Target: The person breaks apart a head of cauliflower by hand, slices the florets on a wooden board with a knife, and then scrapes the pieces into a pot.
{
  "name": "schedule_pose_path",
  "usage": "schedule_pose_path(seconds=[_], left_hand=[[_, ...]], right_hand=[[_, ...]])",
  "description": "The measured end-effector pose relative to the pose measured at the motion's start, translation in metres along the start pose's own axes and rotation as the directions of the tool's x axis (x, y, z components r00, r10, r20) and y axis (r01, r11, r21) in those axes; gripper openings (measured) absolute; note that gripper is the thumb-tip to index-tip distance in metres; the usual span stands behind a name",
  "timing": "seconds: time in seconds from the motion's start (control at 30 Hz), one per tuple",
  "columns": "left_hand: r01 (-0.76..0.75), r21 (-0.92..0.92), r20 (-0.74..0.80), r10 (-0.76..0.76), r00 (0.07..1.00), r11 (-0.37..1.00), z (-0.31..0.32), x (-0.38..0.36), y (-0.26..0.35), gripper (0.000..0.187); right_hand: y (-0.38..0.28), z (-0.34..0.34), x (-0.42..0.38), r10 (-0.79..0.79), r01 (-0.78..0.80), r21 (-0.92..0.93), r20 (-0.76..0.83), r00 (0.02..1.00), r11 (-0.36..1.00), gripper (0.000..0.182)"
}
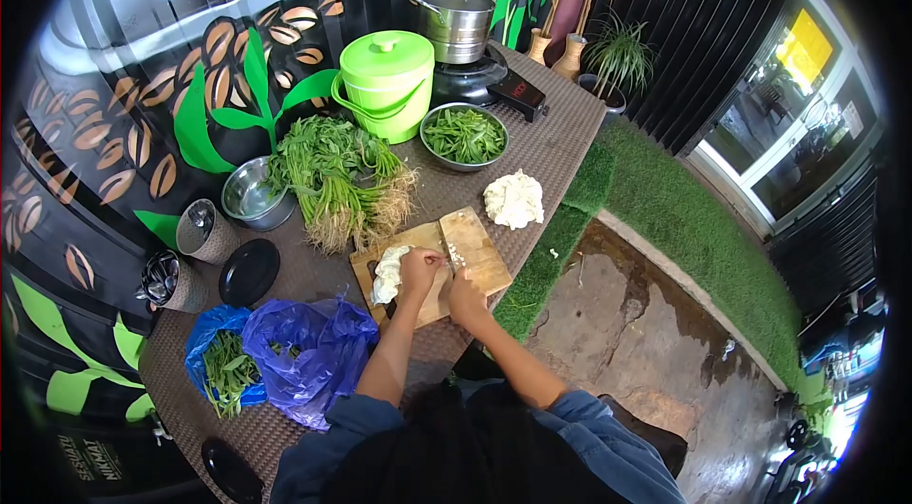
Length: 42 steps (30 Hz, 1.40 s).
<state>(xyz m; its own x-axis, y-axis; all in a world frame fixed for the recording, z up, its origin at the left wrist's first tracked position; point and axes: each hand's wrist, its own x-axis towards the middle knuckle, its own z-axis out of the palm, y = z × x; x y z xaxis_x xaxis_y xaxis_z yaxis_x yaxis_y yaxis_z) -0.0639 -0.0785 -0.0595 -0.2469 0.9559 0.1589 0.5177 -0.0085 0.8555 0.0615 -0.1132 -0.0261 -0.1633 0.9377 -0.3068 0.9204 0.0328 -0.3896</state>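
A wooden cutting board (489, 268) lies near the table edge in front of me. My right hand (467, 303) is closed round the handle of a knife (447, 240), whose thin blade points away from me across the board. Small white chopped pieces (456, 257) sit beside the blade. My left hand (420, 270) is closed in a pinch close to the blade; what its fingertips hold is too small to make out. Left of that hand, a pale white lump (388, 278) rests on the board. Beyond the board is a white, bumpy heap (514, 200) that looks like cauliflower.
Leafy greens with roots (332, 171) lie behind the board. A bowl of cut greens (464, 137), a lime-green lidded bucket (388, 86) and a steel pot (456, 24) on a burner stand farther back. At left are a metal bowl (256, 195) and blue plastic bags (313, 352).
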Motion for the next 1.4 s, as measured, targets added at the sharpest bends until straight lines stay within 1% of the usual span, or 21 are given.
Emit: schedule_pose_path(seconds=[0.13,0.2,0.27,0.33,0.43,0.47,0.53,0.67,0.77,0.83,0.93,0.97,1.03,1.07,1.13,1.17,1.2,1.23,1.27,1.33,1.4], left_hand=[[-0.025,0.054,-0.040,0.027,0.999,0.998,-0.001,-0.003,0.005,0.009],[-0.017,0.066,-0.044,0.020,0.999,0.998,-0.001,-0.006,0.009,0.009],[-0.011,0.076,-0.049,0.014,0.999,0.997,-0.001,-0.007,0.013,0.009],[-0.095,0.182,-0.083,0.112,0.990,0.979,0.008,-0.007,0.006,0.010],[-0.076,0.227,-0.063,0.093,0.994,0.971,0.010,-0.008,0.007,0.009],[-0.077,0.225,-0.065,0.093,0.993,0.971,0.009,-0.009,0.010,0.009],[-0.040,0.132,-0.087,0.052,0.995,0.990,0.004,-0.009,0.011,0.007],[-0.068,0.105,-0.090,0.078,0.993,0.992,-0.001,-0.010,0.018,0.006],[-0.002,0.092,-0.069,0.008,0.998,0.996,-0.003,-0.010,0.017,0.008],[-0.125,0.256,0.011,0.126,0.992,0.959,-0.003,-0.008,0.017,0.009],[-0.159,0.272,0.029,0.157,0.987,0.949,-0.007,-0.014,0.019,0.010],[-0.159,0.274,0.026,0.158,0.987,0.948,-0.012,-0.017,0.021,0.010],[-0.272,0.464,-0.039,0.326,0.944,0.843,-0.033,-0.031,0.037,0.010],[-0.272,0.465,-0.041,0.327,0.944,0.843,-0.042,-0.037,0.045,0.010],[-0.111,0.545,0.062,0.093,0.994,0.831,-0.058,-0.048,0.055,0.013],[-0.065,0.531,0.164,-0.027,0.986,0.845,-0.066,-0.052,0.059,0.024],[-0.063,0.532,0.160,-0.027,0.987,0.844,-0.067,-0.056,0.049,0.024],[-0.068,0.507,0.175,-0.025,0.984,0.860,-0.064,-0.058,0.035,0.034],[-0.074,0.479,0.190,-0.021,0.982,0.875,-0.061,-0.060,0.027,0.045],[-0.070,0.507,0.190,-0.033,0.981,0.859,-0.057,-0.059,0.027,0.046],[-0.042,0.401,0.101,0.002,0.995,0.915,-0.048,-0.056,0.026,0.036]], right_hand=[[0.006,-0.017,0.010,-0.042,0.042,0.071,0.003,0.999,0.997,0.029],[0.007,-0.014,0.005,-0.047,0.048,-0.033,0.046,0.998,0.998,0.032],[0.005,-0.003,-0.004,-0.037,0.037,-0.030,0.010,0.999,0.999,0.032],[0.008,0.003,0.000,-0.023,0.022,-0.026,-0.029,0.999,0.999,0.031],[0.014,-0.008,0.012,-0.059,0.059,0.007,-0.036,0.998,0.998,0.031],[0.018,-0.017,0.017,-0.070,0.067,0.090,0.026,0.997,0.994,0.030],[0.023,-0.024,0.019,-0.090,0.073,0.173,0.088,0.992,0.982,0.030],[0.022,-0.016,0.003,-0.103,0.098,0.066,0.085,0.991,0.993,0.032],[0.006,-0.015,-0.012,-0.077,0.078,-0.038,0.031,0.997,0.996,0.034],[0.006,-0.014,-0.009,-0.080,0.080,-0.073,0.002,0.997,0.994,0.034],[0.011,-0.021,0.017,-0.114,0.113,-0.049,-0.010,0.993,0.992,0.039],[0.012,-0.029,0.024,-0.101,0.105,-0.057,0.064,0.993,0.993,0.040],[0.003,-0.057,0.024,-0.037,0.043,-0.017,0.237,0.971,0.999,0.045],[-0.004,-0.068,0.011,-0.040,0.045,-0.017,0.237,0.971,0.999,0.045],[-0.013,-0.079,-0.005,0.002,-0.031,0.114,0.248,0.969,0.993,0.026],[-0.008,-0.064,-0.004,-0.002,-0.027,0.114,0.248,0.969,0.993,0.026],[0.001,-0.039,-0.002,-0.060,0.053,0.048,0.161,0.985,0.997,0.027],[0.008,-0.019,-0.003,-0.124,0.126,-0.025,0.074,0.990,0.992,0.029],[0.010,-0.007,-0.008,-0.127,0.129,-0.027,0.070,0.989,0.991,0.029],[0.009,0.004,-0.021,-0.058,0.059,0.007,-0.111,0.992,0.998,0.033],[0.017,-0.001,-0.015,-0.038,0.040,0.031,-0.054,0.998,0.999,0.032]])
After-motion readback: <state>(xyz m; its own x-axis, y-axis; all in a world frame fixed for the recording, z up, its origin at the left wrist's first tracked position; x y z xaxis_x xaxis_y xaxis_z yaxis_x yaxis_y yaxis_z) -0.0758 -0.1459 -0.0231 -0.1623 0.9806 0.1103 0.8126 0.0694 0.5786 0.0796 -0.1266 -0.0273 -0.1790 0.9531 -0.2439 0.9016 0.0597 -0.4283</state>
